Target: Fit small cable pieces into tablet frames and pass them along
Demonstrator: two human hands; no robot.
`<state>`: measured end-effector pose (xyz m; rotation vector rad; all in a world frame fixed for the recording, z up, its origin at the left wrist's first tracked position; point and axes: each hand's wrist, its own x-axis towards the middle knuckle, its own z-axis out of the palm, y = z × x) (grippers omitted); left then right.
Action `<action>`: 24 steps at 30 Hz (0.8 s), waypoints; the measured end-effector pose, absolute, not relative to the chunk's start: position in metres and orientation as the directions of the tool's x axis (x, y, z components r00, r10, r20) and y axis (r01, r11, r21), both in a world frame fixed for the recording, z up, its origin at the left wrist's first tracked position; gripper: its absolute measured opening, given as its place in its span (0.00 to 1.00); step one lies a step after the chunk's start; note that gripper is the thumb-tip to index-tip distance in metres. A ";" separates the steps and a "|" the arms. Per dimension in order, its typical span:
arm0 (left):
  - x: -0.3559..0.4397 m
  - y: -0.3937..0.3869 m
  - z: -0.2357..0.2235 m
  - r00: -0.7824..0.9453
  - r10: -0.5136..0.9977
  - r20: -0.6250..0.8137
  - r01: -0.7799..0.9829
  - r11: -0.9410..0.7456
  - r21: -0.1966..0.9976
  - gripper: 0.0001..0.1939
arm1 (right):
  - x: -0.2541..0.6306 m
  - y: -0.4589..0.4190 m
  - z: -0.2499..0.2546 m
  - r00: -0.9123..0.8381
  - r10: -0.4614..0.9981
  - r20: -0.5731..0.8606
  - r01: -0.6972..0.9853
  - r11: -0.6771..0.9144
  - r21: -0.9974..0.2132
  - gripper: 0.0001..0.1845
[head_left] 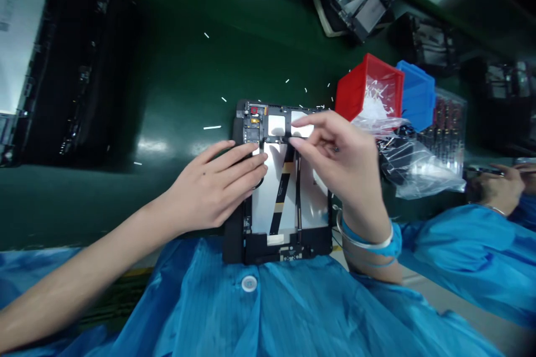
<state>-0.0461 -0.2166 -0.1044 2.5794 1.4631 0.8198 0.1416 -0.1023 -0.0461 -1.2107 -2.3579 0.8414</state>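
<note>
An opened tablet lies at the table's near edge, its silver battery cells and inner parts showing. A black ribbon cable with tan bands runs slantwise down its middle. Across the tablet's left edge rests my left hand, fingers stretched out flat. My right hand is over the upper right of the tablet. Its thumb tip is at the upper end of the ribbon cable, and the index fingertip stands apart just above, with nothing visible between them. The other fingers curl inward. A dark pad or case sticks out beneath the tablet.
To the right stand a red bin with white strips in a plastic bag, a blue bin and a clear bag. More opened tablets lie beyond. White strips dot the green table. A co-worker's hand is at far right.
</note>
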 end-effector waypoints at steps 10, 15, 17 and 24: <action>0.000 -0.295 -0.112 -0.230 0.951 0.208 0.740 0.032 0.672 0.24 | 0.223 -0.157 -0.082 -0.249 0.955 -0.160 0.838 0.130 -0.530 0.26; 0.010 -0.302 -0.095 -0.266 0.957 0.120 0.673 0.096 0.733 0.31 | 0.209 -0.165 -0.083 -0.309 0.935 -0.174 0.753 0.129 -0.645 0.28; 0.005 -0.301 -0.083 -0.294 0.955 0.035 0.569 0.145 0.810 0.33 | 0.201 -0.162 -0.078 -0.336 0.928 -0.163 0.687 0.124 -0.716 0.29; -0.040 -0.229 -0.065 -0.542 0.840 0.028 0.247 0.127 0.961 0.28 | 0.191 -0.146 -0.075 -0.424 0.905 -0.024 0.262 0.097 -0.960 0.27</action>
